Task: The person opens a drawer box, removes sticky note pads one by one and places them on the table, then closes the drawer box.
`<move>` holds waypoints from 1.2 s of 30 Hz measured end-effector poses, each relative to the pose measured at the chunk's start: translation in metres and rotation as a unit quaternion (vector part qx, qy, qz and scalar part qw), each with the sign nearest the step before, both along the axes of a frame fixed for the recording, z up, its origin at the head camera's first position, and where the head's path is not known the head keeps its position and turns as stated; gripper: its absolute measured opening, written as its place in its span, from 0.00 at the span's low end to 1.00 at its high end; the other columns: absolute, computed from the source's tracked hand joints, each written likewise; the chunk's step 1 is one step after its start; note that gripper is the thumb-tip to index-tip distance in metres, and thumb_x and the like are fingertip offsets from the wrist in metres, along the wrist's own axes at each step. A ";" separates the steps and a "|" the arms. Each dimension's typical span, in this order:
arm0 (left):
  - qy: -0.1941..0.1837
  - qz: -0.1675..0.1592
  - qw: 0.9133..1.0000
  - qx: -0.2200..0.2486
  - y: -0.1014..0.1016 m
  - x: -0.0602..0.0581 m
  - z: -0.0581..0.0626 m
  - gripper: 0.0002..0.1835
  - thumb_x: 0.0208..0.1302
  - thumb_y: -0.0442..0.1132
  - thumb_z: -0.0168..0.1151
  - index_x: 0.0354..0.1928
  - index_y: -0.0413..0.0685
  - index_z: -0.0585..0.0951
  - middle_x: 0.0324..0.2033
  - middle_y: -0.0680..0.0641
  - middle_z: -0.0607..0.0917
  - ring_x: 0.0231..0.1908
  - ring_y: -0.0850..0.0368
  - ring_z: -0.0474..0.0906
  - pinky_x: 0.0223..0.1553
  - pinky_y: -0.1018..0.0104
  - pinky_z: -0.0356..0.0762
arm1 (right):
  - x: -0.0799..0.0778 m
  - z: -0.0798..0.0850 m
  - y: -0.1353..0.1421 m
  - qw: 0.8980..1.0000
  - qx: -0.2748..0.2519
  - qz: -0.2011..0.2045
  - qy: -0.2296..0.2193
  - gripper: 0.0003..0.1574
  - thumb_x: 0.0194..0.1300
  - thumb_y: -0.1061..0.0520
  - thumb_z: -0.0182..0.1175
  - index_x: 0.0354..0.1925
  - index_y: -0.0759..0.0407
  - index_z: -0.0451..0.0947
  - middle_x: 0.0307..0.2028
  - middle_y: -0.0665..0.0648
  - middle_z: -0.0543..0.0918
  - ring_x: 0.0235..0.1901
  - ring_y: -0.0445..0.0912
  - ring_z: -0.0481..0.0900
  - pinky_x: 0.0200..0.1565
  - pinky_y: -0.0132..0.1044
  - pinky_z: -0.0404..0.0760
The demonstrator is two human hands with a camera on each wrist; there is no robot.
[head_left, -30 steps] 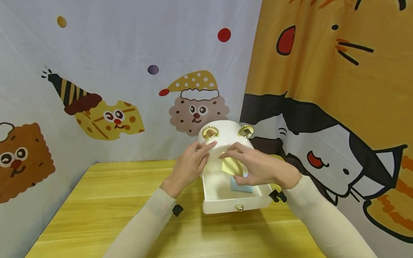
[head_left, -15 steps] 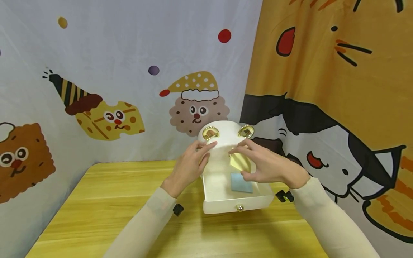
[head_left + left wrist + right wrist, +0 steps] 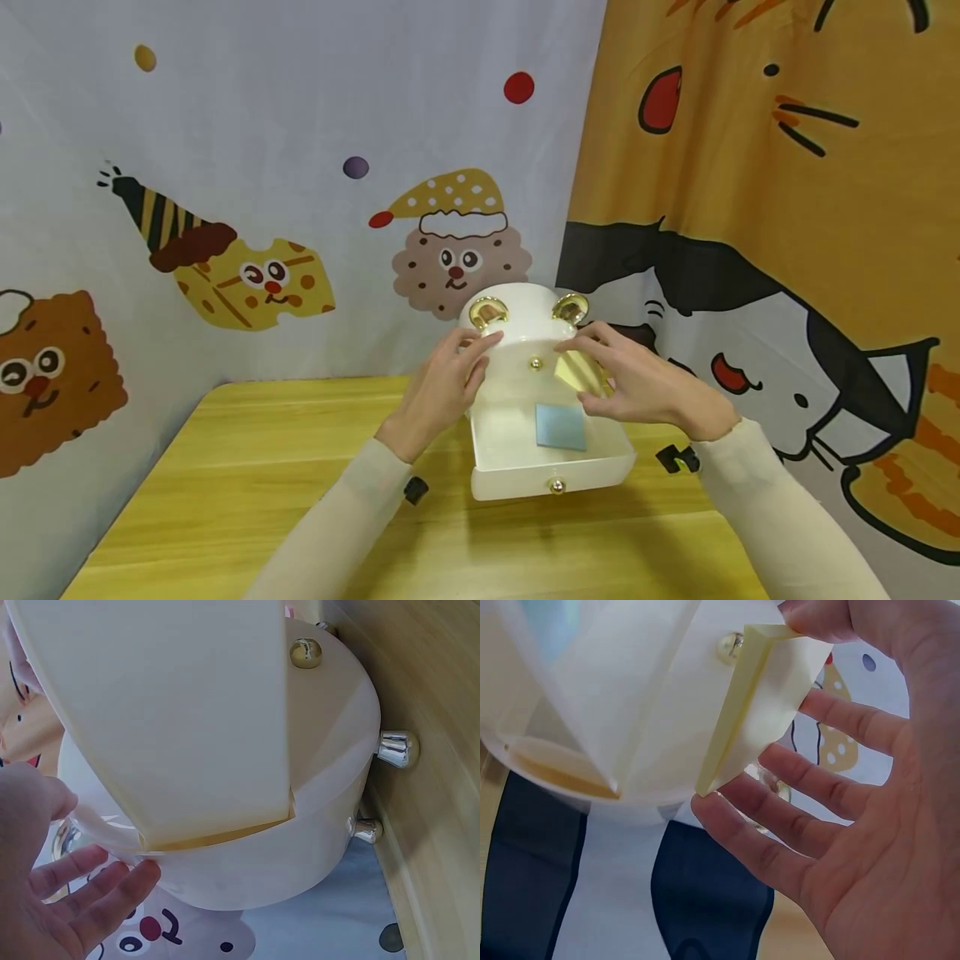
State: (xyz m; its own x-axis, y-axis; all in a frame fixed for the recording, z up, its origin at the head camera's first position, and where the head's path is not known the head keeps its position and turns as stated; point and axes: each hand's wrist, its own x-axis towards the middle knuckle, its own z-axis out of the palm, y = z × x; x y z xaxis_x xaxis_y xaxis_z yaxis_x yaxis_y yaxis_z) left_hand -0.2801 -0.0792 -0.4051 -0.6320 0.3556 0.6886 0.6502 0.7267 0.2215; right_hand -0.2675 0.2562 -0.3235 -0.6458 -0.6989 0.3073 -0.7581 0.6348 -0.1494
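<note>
A white mini drawer cabinet (image 3: 517,293) with two gold ear-shaped parts stands on the table, its lower drawer (image 3: 517,483) pulled out. Inside that drawer lies a light blue pad of sticky notes (image 3: 560,427). Above the drawer's right side, my right hand (image 3: 637,383) pinches a yellow pad of sticky notes (image 3: 576,368) between thumb and fingers; the right wrist view shows the yellow pad tilted, its thick edge visible. My left hand (image 3: 435,392) touches the cabinet's left side with relaxed fingers, the fingertips (image 3: 142,881) at its edge beside the drawer.
Gold knobs sit on the upper drawer (image 3: 536,363) and the lower one. Short metallic feet (image 3: 397,748) show under the cabinet in the left wrist view. Behind the wooden table (image 3: 300,433) hangs a cartoon-printed cloth (image 3: 285,108).
My right hand has shifted to the right with the yellow pad, uncovering the blue pad and the upper knob. The left hand stays on the cabinet.
</note>
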 end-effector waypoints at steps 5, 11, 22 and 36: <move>0.001 0.004 1.000 -0.001 0.000 -0.001 -0.002 0.24 0.89 0.38 0.65 0.81 0.60 0.84 0.64 0.44 0.87 0.53 0.49 0.89 0.26 0.73 0.75 | -0.001 -0.004 0.008 1.000 -0.004 -0.018 -0.003 0.42 0.69 0.55 0.79 0.78 0.50 0.82 0.67 0.60 0.82 0.48 0.50 0.82 0.46 0.40 0.84; 0.007 -0.002 1.000 0.006 0.001 -0.002 0.000 0.23 0.89 0.38 0.65 0.79 0.58 0.85 0.63 0.45 0.87 0.52 0.50 0.89 0.27 0.72 0.77 | -0.004 -0.005 0.019 0.999 -0.012 -0.040 0.003 0.41 0.68 0.56 0.79 0.77 0.51 0.83 0.68 0.61 0.82 0.51 0.51 0.82 0.47 0.41 0.85; 0.020 -0.001 0.999 0.030 0.005 -0.001 0.005 0.19 0.88 0.37 0.67 0.73 0.55 0.90 0.55 0.46 0.89 0.44 0.52 0.88 0.29 0.68 0.81 | -0.008 -0.009 0.038 0.997 -0.027 -0.076 -0.017 0.38 0.69 0.57 0.78 0.76 0.51 0.84 0.67 0.59 0.82 0.52 0.51 0.80 0.48 0.41 0.84; 0.015 0.022 1.000 0.008 0.008 -0.002 0.011 0.17 0.88 0.37 0.66 0.70 0.57 0.90 0.50 0.47 0.88 0.41 0.52 0.89 0.28 0.66 0.83 | -0.011 -0.015 0.058 0.990 -0.025 -0.127 -0.055 0.37 0.76 0.49 0.79 0.78 0.48 0.82 0.64 0.60 0.83 0.50 0.53 0.80 0.48 0.46 0.82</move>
